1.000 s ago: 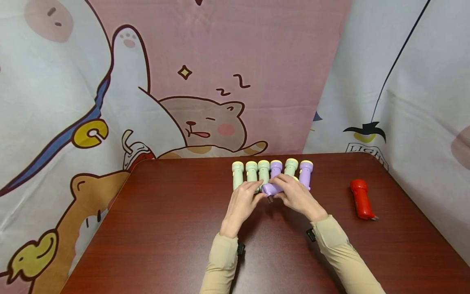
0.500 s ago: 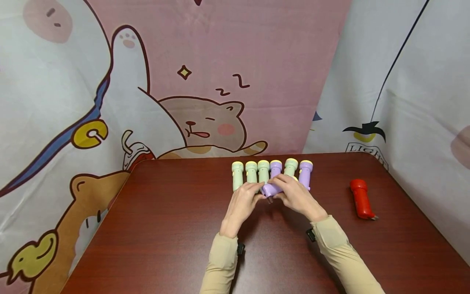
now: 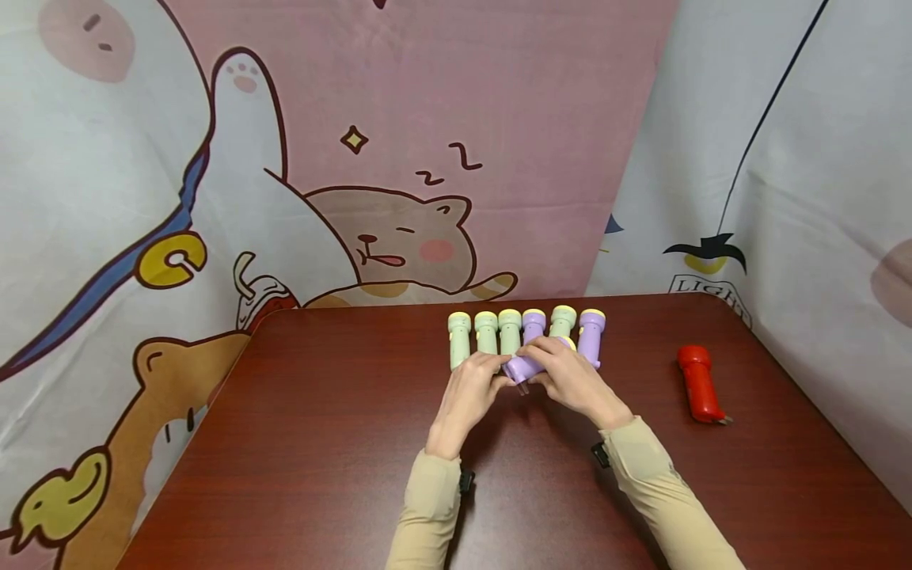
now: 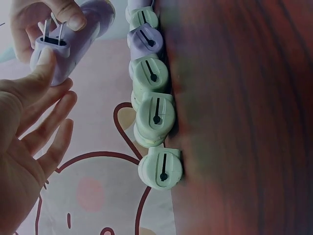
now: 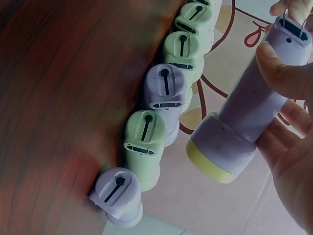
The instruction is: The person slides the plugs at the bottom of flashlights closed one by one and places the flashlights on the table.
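Observation:
Both hands hold a purple flashlight [image 3: 523, 369] above the table, in front of a row of flashlights. Two metal plug prongs [image 4: 54, 32] stick out of its tail end, and its yellow-rimmed head [image 5: 212, 164] points away to the right. My right hand [image 3: 575, 381] grips the body, thumb on one side and fingers behind. At the tail, my left hand [image 3: 466, 400] pinches with its thumb beside the prongs; part of its grip is hidden behind the flashlight. The left hand's lower fingers extend free in the left wrist view.
Several pale green flashlights [image 3: 459, 340] and two purple ones, including the rightmost flashlight [image 3: 590, 336], stand in a row near the table's back edge. A red flashlight [image 3: 701, 384] lies to the right, prongs out. Printed cloth [image 3: 541, 158] hangs behind the brown table [image 3: 321, 443].
Both hands stay on the purple flashlight in nearly the same place. The head view has shifted very slightly; the row and the red flashlight have not moved.

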Motion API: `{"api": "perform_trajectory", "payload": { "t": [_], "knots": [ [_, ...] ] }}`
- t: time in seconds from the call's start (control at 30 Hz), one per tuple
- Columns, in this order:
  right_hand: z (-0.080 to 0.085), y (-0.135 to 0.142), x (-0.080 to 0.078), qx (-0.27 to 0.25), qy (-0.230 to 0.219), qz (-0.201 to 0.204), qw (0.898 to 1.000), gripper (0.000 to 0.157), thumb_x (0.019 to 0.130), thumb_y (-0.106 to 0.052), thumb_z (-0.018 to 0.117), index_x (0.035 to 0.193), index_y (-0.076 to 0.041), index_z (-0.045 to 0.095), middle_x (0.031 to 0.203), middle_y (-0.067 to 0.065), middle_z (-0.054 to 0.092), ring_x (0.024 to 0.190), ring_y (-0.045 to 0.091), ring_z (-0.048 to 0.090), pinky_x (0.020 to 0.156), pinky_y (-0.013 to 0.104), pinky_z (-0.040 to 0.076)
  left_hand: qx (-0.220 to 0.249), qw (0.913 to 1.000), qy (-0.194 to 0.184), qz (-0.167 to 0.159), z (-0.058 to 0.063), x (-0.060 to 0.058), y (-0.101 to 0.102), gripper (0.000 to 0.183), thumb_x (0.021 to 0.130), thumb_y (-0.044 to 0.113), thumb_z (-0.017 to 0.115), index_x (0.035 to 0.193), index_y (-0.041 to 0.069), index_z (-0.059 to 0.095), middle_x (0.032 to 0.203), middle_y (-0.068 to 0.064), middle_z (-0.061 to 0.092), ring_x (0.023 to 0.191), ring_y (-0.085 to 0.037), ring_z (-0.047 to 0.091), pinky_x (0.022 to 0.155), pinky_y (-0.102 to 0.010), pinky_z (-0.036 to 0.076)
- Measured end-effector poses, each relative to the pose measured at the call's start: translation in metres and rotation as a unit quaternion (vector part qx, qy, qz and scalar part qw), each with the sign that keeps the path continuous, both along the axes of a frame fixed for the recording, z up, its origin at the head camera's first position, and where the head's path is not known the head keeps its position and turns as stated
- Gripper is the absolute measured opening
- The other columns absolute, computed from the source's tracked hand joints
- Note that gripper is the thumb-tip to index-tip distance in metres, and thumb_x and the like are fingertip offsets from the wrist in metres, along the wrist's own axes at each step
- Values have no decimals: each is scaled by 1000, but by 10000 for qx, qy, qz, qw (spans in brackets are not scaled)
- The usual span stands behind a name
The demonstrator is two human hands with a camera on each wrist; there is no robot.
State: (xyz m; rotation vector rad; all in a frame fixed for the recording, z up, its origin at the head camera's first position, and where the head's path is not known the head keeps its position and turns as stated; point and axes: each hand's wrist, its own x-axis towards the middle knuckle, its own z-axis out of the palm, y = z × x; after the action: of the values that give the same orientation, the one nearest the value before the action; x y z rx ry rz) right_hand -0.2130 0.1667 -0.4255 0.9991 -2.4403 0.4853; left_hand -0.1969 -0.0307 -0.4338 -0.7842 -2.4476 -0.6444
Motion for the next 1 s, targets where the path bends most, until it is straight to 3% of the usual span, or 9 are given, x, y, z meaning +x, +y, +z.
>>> {"api": "perform_trajectory", "payload": {
  "t": [1.0],
  "knots": [
    [1, -5, 0, -65, 263, 69, 9996, 42, 68, 4, 78, 105, -13, 66, 106, 4, 63, 96, 26, 60, 86, 41, 50, 45, 9998, 119, 124, 5, 3, 0, 24, 78, 13, 76, 101, 7, 72, 94, -3, 73, 90, -16, 68, 76, -28, 55]
  ]
}}
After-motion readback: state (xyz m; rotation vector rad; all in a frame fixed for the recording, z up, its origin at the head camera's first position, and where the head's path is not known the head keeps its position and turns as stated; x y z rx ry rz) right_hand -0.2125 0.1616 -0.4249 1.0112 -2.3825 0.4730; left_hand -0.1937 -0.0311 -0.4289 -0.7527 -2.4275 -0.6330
